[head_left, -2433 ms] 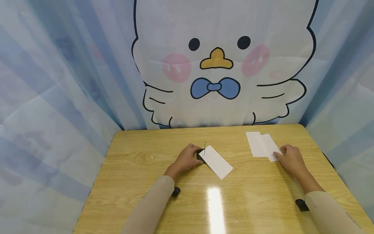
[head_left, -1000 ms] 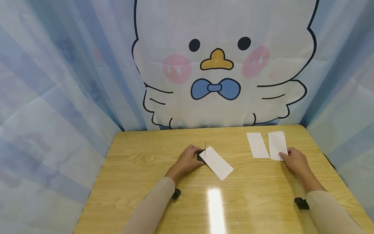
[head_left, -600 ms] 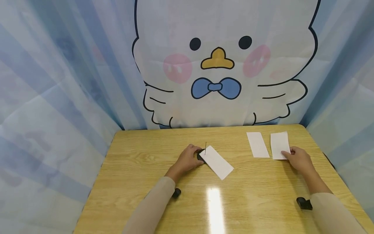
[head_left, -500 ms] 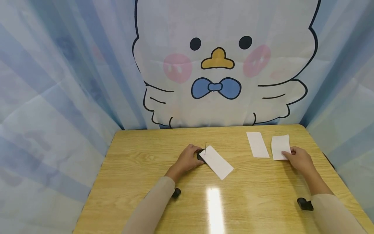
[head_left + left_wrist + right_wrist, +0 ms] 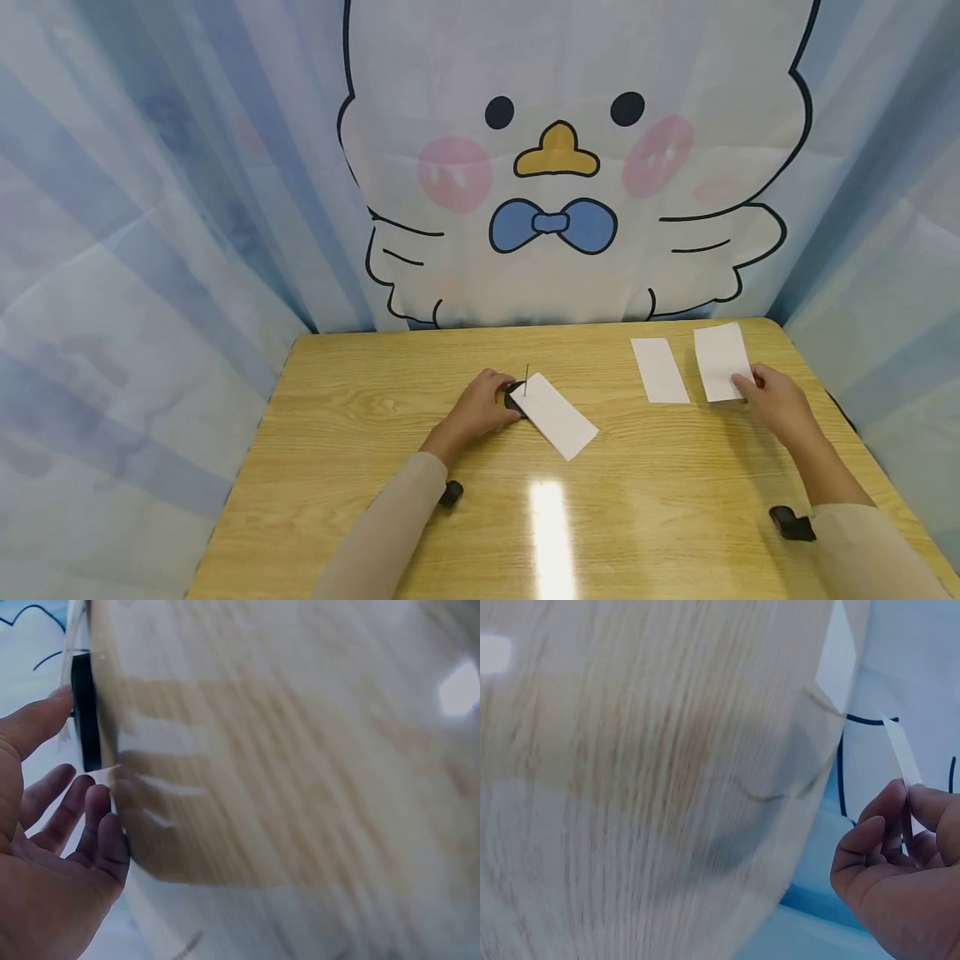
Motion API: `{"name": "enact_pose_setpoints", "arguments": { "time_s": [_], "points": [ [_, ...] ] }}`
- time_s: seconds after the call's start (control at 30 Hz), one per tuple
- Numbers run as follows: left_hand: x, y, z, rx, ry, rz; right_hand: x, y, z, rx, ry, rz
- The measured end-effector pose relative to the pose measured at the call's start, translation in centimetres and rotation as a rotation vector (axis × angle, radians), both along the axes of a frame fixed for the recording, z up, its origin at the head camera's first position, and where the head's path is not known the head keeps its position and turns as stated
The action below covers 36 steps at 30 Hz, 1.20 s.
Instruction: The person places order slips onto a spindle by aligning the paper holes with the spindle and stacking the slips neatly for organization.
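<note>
Near one corner, the right grip pinches white paper.

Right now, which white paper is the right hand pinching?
The rightmost paper, held up; the middle paper lies on the table, the leftmost paper at the thin spike.

White paper slip raised off table, tilted; second slip flat; third slip askew over black base of upright bill spike.

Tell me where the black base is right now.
In the head view, the black base sits on the wooden table just left of centre, with the left hand gripping its left side and a white slip over its right part.
</note>
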State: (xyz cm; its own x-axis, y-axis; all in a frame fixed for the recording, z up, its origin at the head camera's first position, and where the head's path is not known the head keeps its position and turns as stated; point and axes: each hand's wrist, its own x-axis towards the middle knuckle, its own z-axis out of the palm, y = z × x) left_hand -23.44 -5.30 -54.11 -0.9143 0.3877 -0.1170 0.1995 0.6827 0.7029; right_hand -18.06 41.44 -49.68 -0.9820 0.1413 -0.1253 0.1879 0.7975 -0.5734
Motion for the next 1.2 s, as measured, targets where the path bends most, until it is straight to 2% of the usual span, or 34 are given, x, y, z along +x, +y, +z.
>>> {"name": "enact_pose_setpoints", "arguments": {
  "time_s": [0.2,0.4,0.77,1.0,1.2],
  "points": [
    [0.1,-0.2,1.0,0.049,0.004,-0.013,0.3,-1.2,1.0,-0.011,0.038,0.023],
    [-0.1,-0.7,2.8,0.103,0.024,-0.015,0.6,-2.2,1.9,-0.019,0.094,0.034],
    [-1.0,-1.3,7.2,0.155,0.166,-0.004,1.2,-4.7,4.3,-0.038,0.142,0.074],
    [-0.7,-0.9,9.6,0.179,0.231,-0.003,1.4,-6.9,5.4,-0.073,0.169,0.097],
    [-0.2,-0.1,11.6,0.208,0.310,-0.038,1.4,-8.6,5.9,-0.101,0.192,0.132]
  ]
}}
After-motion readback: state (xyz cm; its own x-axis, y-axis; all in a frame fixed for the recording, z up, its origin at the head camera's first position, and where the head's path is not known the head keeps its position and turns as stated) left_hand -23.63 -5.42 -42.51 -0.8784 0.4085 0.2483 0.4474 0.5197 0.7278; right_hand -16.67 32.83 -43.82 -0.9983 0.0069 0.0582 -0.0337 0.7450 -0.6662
